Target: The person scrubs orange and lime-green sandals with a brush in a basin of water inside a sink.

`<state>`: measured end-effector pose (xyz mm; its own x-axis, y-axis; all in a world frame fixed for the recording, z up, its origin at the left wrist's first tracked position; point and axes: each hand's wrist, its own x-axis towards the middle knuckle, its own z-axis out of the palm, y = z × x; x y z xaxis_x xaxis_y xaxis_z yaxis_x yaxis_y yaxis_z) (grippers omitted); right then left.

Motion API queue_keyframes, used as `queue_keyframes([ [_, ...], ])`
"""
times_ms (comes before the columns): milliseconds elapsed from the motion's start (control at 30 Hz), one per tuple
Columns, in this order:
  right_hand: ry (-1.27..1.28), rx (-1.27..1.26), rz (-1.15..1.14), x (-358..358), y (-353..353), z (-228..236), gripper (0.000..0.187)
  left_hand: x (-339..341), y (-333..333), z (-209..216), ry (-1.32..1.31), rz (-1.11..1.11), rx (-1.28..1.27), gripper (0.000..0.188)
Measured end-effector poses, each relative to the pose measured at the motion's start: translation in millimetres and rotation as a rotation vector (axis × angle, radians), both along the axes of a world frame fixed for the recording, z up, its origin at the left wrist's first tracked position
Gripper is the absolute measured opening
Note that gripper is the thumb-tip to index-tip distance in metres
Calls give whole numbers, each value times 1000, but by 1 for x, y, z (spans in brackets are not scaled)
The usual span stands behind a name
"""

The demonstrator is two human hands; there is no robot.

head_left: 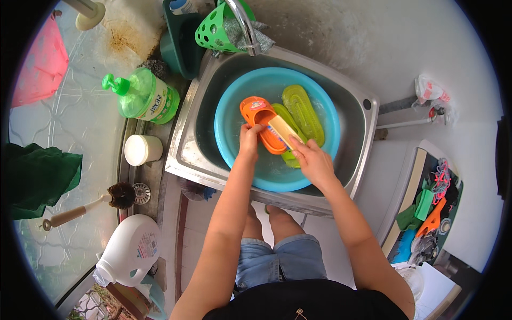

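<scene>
Over a light blue basin (224,154), my left hand (249,140) grips an orange clog (256,105) by its side edge. My right hand (314,164) is closed around the near end of a scrub brush (285,130) with a pale back and bluish bristles. The brush lies slantwise against the open heel part of the clog. Two lime green slippers (304,112) rest in the basin just right of the clog; the clog and brush partly cover one of them. Water seems to stand in the basin.
The basin sits in a steel sink (184,154) below a curved faucet (244,24). At left are a green pump bottle (149,98), a white tub (143,150), a round-headed brush (121,195) and a white jug (130,248). An open box of odds and ends (426,213) stands at right.
</scene>
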<state>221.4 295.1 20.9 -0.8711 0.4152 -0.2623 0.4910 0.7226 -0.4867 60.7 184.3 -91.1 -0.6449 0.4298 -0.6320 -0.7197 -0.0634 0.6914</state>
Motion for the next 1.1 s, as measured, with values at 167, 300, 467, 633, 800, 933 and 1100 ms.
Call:
queue_keyframes([
  [167,-89,33,-14,5,-12,-10,44,1,2,19,-170,161,495,40],
  [300,27,-55,-34,-15,-22,-15,47,-10,1,12,-302,208,623,61],
  [467,-90,52,-18,-22,-27,-5,55,-18,7,9,-389,211,563,68],
  [633,-53,110,-32,28,-13,0,53,-16,6,16,-368,159,621,71],
  [800,153,125,-34,33,-28,13,41,-15,9,2,-345,136,589,77],
  [933,189,124,13,10,-29,19,38,-11,11,-7,-261,200,436,81],
  [1100,5,-21,24,-18,-31,-7,38,-16,11,0,-332,106,456,79],
])
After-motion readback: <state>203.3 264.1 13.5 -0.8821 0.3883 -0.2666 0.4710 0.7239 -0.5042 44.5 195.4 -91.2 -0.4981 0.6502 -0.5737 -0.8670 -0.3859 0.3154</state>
